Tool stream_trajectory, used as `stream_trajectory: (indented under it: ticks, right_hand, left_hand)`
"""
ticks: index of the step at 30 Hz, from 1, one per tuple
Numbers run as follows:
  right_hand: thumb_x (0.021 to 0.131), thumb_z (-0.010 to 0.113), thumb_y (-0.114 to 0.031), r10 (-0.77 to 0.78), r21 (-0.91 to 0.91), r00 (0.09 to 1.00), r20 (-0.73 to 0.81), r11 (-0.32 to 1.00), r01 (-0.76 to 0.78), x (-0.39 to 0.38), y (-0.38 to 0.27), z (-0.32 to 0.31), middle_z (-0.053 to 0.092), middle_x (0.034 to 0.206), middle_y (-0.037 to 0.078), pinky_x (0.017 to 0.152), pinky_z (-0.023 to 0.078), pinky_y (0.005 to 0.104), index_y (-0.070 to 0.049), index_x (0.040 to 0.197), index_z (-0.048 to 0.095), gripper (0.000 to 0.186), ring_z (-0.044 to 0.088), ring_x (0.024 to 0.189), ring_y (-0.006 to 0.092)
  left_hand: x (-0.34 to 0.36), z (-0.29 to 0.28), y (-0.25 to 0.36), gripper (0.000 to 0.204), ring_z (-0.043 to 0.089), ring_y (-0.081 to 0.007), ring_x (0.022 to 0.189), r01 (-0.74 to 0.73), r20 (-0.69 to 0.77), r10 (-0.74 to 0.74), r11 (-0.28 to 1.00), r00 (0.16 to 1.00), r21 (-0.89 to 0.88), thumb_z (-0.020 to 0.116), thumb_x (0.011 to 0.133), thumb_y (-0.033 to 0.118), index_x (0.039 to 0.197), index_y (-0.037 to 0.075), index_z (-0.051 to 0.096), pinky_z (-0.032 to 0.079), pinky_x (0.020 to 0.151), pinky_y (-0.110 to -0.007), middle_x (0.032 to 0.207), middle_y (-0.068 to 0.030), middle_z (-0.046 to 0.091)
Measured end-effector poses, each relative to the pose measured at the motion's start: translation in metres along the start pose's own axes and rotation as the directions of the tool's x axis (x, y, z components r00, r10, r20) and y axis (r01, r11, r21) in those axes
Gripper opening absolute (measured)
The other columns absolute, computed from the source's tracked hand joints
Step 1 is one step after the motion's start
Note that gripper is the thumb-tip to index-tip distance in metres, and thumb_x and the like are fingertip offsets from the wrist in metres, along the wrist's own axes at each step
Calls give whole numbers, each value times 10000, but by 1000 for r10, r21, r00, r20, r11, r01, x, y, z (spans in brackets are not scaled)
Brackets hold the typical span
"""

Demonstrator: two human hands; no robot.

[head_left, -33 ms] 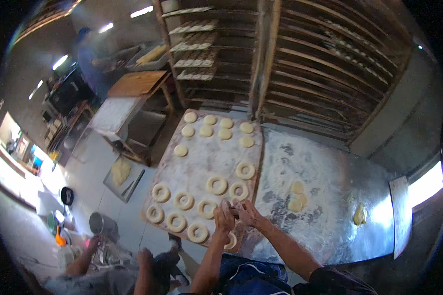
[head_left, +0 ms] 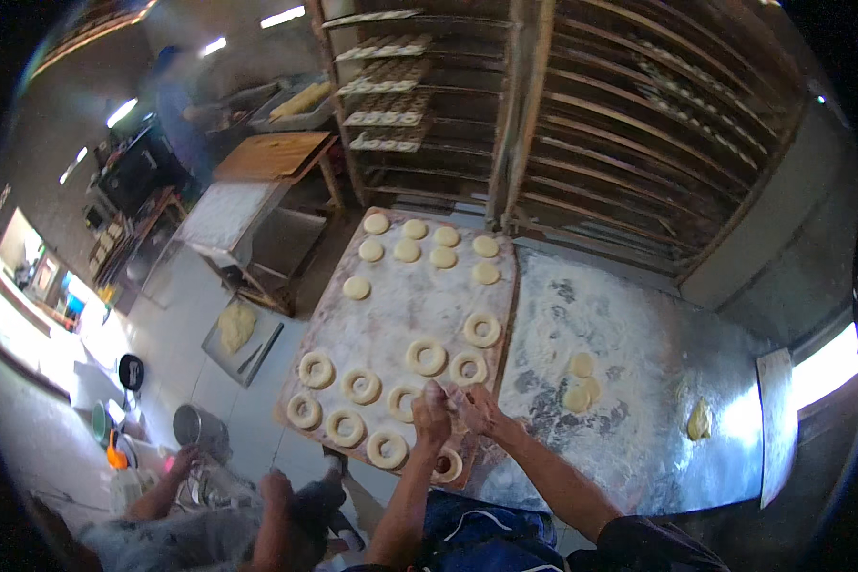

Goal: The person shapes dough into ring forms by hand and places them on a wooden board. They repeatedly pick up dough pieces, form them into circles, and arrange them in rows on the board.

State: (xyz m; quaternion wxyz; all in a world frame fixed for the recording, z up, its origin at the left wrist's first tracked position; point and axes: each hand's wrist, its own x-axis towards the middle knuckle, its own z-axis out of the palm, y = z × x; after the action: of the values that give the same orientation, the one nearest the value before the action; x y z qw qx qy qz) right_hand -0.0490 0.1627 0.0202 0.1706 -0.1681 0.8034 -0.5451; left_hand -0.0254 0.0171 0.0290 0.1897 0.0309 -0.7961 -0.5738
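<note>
My left hand (head_left: 433, 416) and my right hand (head_left: 478, 412) meet over the near right part of a floured board (head_left: 400, 310). Fingers on both are closed and drawn close together; whatever lies between them is too small to make out. Around and below them lie several pale dough rings (head_left: 387, 435). The ring at the board's near edge (head_left: 455, 459) has a small brown lump (head_left: 442, 464) in its middle. Flat dough rounds (head_left: 407, 250) sit in rows toward the far side of the board.
Right of the board, a floured metal table (head_left: 639, 448) holds overlapping dough pieces (head_left: 582, 383) and a yellowish lump (head_left: 700, 419). Wooden racks (head_left: 505, 114) stand behind. A seated co-worker (head_left: 176, 534) is at lower left, near a metal pot (head_left: 201, 431). A dough tray (head_left: 253, 367) rests lower down.
My hands stay at nearly the same place, with the fingers shifted slightly. The brown lump in the nearest ring shows now. The view has moved a little; the co-worker's hands have shifted slightly.
</note>
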Motion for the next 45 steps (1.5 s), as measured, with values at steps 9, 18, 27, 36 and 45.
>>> stream_trajectory:
  ticks: [9, 18, 27, 36, 45]
  right_hand:
    - [969, 501, -474, 203, 632, 925, -322, 774, 50, 77, -89, 3, 605, 802, 47, 624, 424, 314, -6, 914, 648, 493, 530, 695, 139]
    - [725, 756, -245, 10, -337, 822, -570, 909, -246, 138, -57, -75, 675, 944, 209, 814, 513, 448, 7, 1205, 518, 592, 664, 938, 355]
    - [781, 742, -189, 214, -126, 533, -819, 839, -530, -89, 19, -105, 643, 1013, 225, 762, 488, 469, -60, 1208, 534, 493, 634, 910, 372]
    - [772, 750, -242, 332, -67, 326, -885, 602, -796, -137, 43, -129, 676, 902, 195, 743, 499, 444, -11, 940, 647, 304, 642, 825, 368]
    - [745, 731, -25, 364, 251, 545, -755, 929, -272, -158, 28, -128, 687, 885, 99, 700, 526, 310, -8, 1012, 613, 291, 648, 805, 164]
  left_hand:
    - [94, -31, -11, 331, 504, -153, 626, -92, -18, 91, 992, 996, -82, 435, 959, 322, 754, 63, 449, 419, 546, -332, 663, -47, 472]
    - [203, 30, -48, 255, 593, -425, 687, 125, 41, -166, 860, 985, 494, 563, 893, 223, 908, -31, 549, 471, 619, -492, 756, -238, 619]
    - [209, 29, -74, 327, 572, -383, 934, -233, 322, 69, 832, 944, 503, 720, 796, 259, 1006, 40, 598, 450, 803, -482, 954, -182, 614]
    - [112, 107, 24, 385, 579, -408, 965, -304, 234, 267, 942, 935, 144, 687, 770, 162, 1102, 21, 553, 439, 865, -479, 987, -211, 606]
    - [-26, 151, 98, 310, 650, -241, 861, 262, 751, -71, 955, 657, -139, 710, 862, 202, 1069, -22, 651, 521, 749, -354, 1002, -182, 670]
